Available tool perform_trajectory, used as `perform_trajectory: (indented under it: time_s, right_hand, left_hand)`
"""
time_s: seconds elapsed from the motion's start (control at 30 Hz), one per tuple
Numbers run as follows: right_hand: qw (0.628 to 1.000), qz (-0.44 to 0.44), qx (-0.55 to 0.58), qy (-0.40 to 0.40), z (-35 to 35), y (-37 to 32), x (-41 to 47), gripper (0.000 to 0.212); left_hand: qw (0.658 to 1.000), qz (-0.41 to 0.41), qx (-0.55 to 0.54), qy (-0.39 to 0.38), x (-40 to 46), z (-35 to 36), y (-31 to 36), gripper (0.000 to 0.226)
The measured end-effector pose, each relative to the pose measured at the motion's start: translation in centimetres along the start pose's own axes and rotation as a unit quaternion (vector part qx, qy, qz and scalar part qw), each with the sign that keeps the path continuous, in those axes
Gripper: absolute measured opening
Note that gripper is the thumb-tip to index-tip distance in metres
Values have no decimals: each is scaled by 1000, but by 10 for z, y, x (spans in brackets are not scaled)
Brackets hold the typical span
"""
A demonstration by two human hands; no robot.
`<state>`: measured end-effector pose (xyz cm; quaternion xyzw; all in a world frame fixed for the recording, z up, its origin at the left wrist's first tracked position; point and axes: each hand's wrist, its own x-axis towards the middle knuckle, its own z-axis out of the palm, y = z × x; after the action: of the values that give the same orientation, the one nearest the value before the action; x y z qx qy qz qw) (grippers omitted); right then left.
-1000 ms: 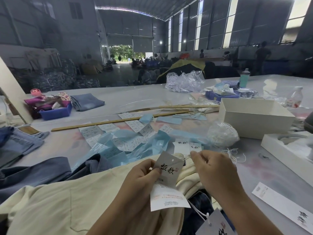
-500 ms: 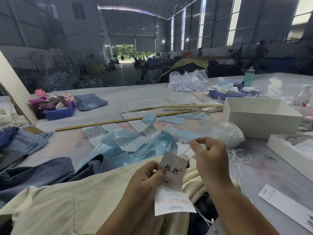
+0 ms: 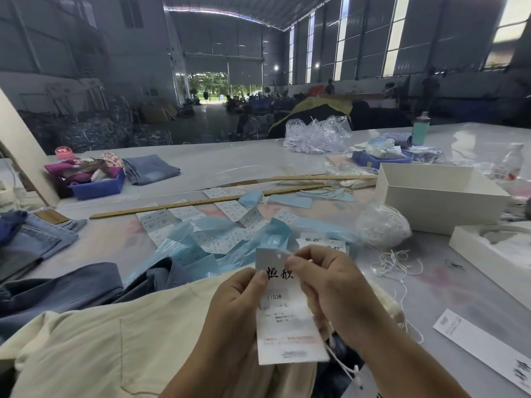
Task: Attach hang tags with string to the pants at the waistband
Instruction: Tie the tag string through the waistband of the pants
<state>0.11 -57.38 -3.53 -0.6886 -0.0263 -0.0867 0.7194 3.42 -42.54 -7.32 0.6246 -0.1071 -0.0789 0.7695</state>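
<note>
Both hands up close, mid-frame. L hand pinches tags at their left edge, thumb on front by the black characters. R hand pinches the top right corner beside the punched hole; whether string is between its fingers can't tell, fingertips cover it. Tags look like a stack, front one w/ "1103", lower print blurred. String trails from under tags down to frame bottom, its far end cut off. Cream pants lie under both forearms, waistband hidden behind hands and tags. Dark blue garment just beyond, left.

Vs 0.5 s ago: tags raised and turned upright facing cam; R hand, then apart and above w/ string pulled out, now touching the tag top.

Further out on table: blue plastic and paper slips, loose string pile, white box, wooden stick, blue bin. Background hall dim, people too small to make out.
</note>
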Motion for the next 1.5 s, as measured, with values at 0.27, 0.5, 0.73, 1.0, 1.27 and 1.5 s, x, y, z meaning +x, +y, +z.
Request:
perform_trajectory:
  time_s: [0.27, 0.5, 0.73, 1.0, 1.27, 1.5]
  right_hand:
    - [991, -6, -137, 11, 8, 5, -3, 30]
    - [984, -22, -175, 32, 12, 8, -5, 28]
    - [988, -17, -137, 63, 10, 10, -8, 29]
    - [970, -32, -224, 92, 9, 13, -10, 20]
    - [952, -85, -268, 125, 13, 16, -15, 22]
    - [941, -77, -285, 165, 14, 22, -15, 23]
  left_hand:
    - [998, 30, -25, -52, -3, 2, 0, 17]
    - [999, 31, -32, -31, -3, 3, 2, 22]
    - [997, 56, 56, 8, -1, 0, -3, 32]
    - [995, 60, 85, 6, -3, 1, -2, 23]
    - [990, 66, 121, 38, 0, 0, -4, 21]
    - [989, 59, 133, 35, 0, 0, -5, 32]
